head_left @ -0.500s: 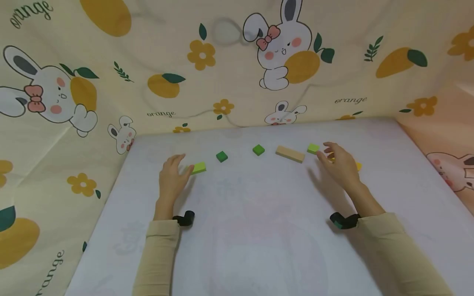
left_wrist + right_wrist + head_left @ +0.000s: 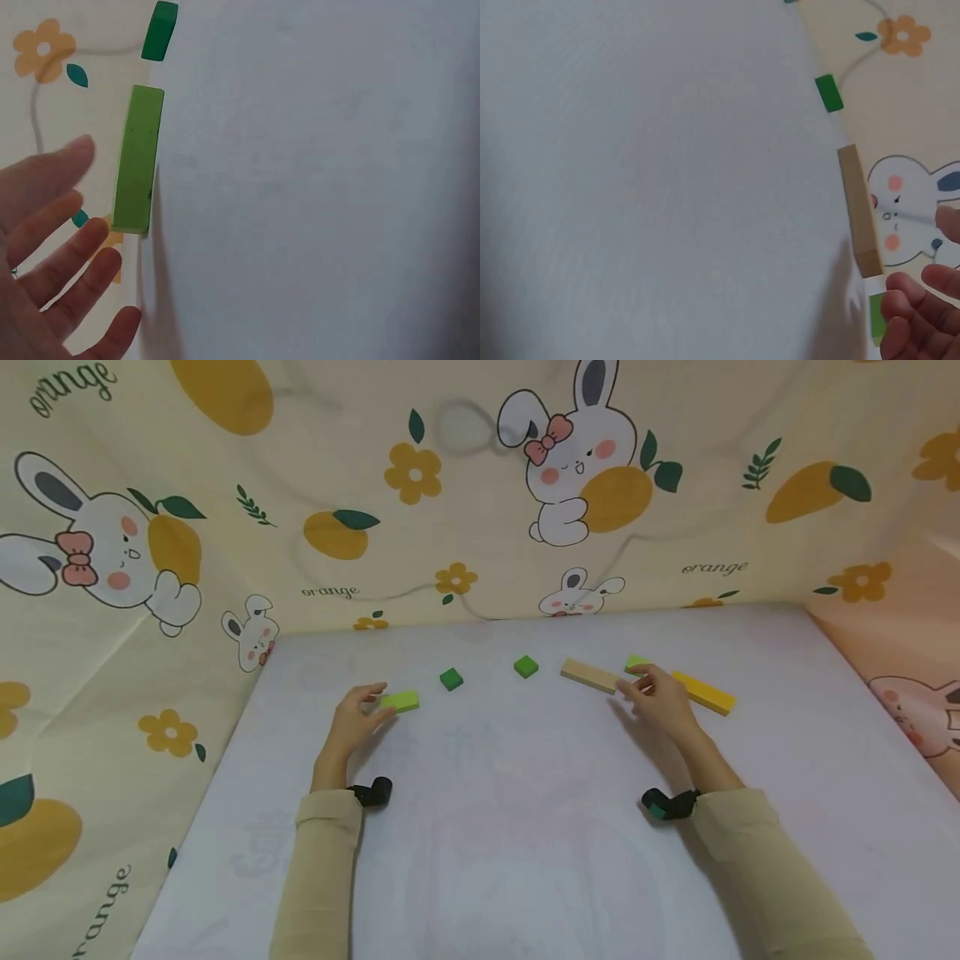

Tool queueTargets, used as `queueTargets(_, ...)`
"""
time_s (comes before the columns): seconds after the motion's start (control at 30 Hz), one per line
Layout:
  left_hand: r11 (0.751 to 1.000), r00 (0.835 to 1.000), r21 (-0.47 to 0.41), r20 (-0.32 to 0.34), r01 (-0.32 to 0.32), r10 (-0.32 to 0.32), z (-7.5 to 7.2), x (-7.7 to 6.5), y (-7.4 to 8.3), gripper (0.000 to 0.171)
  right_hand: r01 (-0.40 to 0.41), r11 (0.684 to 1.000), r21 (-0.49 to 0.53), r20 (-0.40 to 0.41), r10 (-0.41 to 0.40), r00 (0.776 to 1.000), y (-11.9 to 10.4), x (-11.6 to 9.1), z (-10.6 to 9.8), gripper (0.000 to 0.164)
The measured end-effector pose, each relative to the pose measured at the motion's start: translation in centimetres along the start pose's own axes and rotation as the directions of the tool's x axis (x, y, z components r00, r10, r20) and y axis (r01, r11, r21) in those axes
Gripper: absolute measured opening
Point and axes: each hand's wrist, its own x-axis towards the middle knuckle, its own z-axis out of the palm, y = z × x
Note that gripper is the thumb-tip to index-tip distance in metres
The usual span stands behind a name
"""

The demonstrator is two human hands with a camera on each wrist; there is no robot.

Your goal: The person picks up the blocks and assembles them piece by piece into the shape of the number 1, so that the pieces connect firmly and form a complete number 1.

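My left hand (image 2: 351, 723) hovers at the left end of a light green block (image 2: 402, 701), its thumb and fingers spread apart. In the left wrist view that long block (image 2: 138, 161) lies just beyond the fingertips, with nothing held. On the other side, my right hand (image 2: 666, 707) reaches toward the right end of a plain wooden block (image 2: 590, 675), fingers loosely bent. The right wrist view has this wooden block (image 2: 861, 210) beside empty fingers. A small light green block (image 2: 636, 661) is partly hidden behind the right hand.
A long yellow block (image 2: 705, 693) lies right of the right hand. Between the hands sit a dark green block (image 2: 452, 679) and a mid-green block (image 2: 526, 667) on the white table (image 2: 495, 810). A patterned cloth (image 2: 465, 510) rises along the back edge.
My right hand has moved left toward the wooden block, uncovering the yellow one. My left hand has come lower, with its fingers around the light green block's near end.
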Motion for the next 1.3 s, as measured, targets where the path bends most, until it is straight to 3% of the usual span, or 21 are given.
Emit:
queueTargets(0.23,0.999,0.998,0.046,0.059,0.008,-0.011,-0.3,0.7,-0.4,0.052,-0.049,0.998,0.043,0.038,0.048,0.998,0.6,1.3,0.7,0.057)
queueTargets(0.4,0.998,0.995,0.034,0.089,0.045,-0.048,-0.5,0.7,-0.3,0.048,-0.08,0.997,0.015,0.062,0.079,0.995,0.7,2.0,1.0,0.055)
queueTargets(0.6,0.997,0.994,0.055,0.095,0.047,-0.052,-0.3,1.0,-0.4,0.043,-0.096,0.995,-0.019,0.085,0.097,0.992,1.0,2.3,1.1,0.054)
queueTargets(1.03,0.991,0.987,0.102,0.127,0.082,-0.095,-0.8,1.1,0.2,0.042,-0.062,0.993,-0.097,0.05,0.068,0.996,1.1,3.0,1.8,0.049)
queueTargets(1.3,0.992,0.989,0.107,0.13,0.06,-0.074,-0.7,1.3,0.4,0.042,-0.056,0.994,-0.091,0.012,0.057,0.998,1.3,2.9,1.9,0.05)
